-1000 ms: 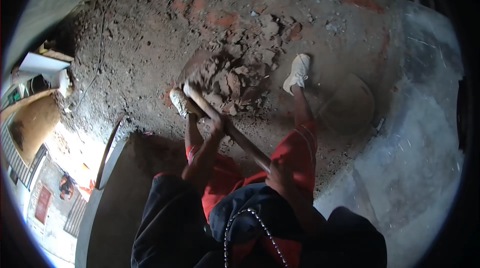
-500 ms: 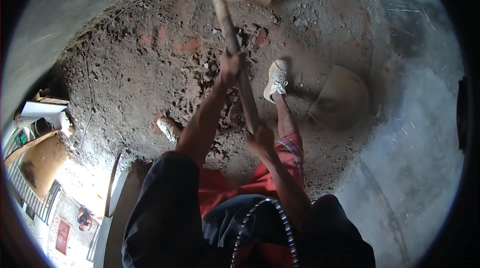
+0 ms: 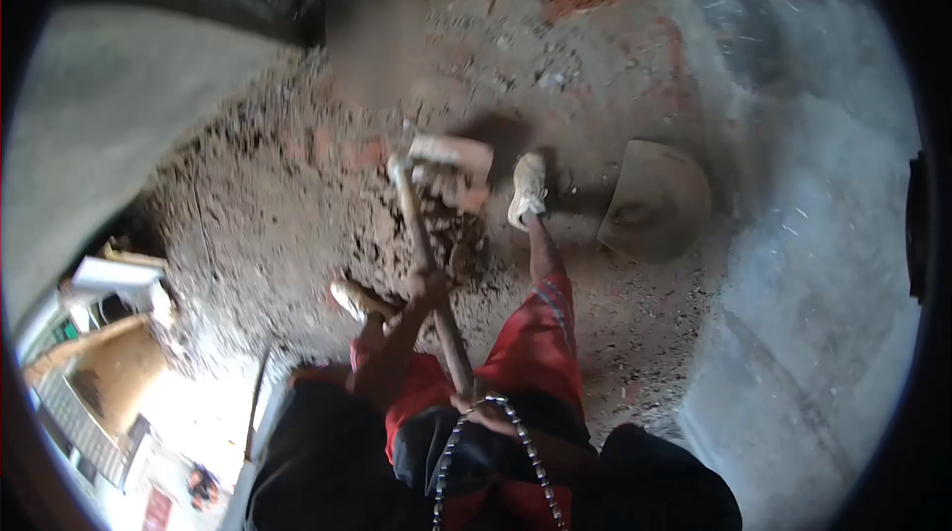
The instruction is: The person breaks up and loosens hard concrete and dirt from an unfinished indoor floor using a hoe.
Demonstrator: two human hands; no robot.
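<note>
A hoe [image 3: 415,219] with a long wooden handle slants across the middle of the view, its broad pale blade [image 3: 451,152] low over the broken soil in front of my feet. My left hand [image 3: 428,285] is wrapped around the handle partway down. Near the handle's end, close to my waist, my right hand [image 3: 486,414] is closed on it too, partly covered by a hanging beaded chain [image 3: 516,422]. Loose clods of dark soil [image 3: 451,224] lie just below the blade, between my two shoes.
To the right of my right shoe [image 3: 529,189] lies a rounded, dusty pan [image 3: 659,169]. A smooth grey concrete surface [image 3: 803,263] borders the soil on the right. A grey wall [image 3: 129,105] stands at upper left. Down a bright opening at lower left, another person [image 3: 203,484] shows.
The hoe has come back toward my body, its blade dropping from the top of the view to near my feet. Both hands have drawn back with it, the right to my waist.
</note>
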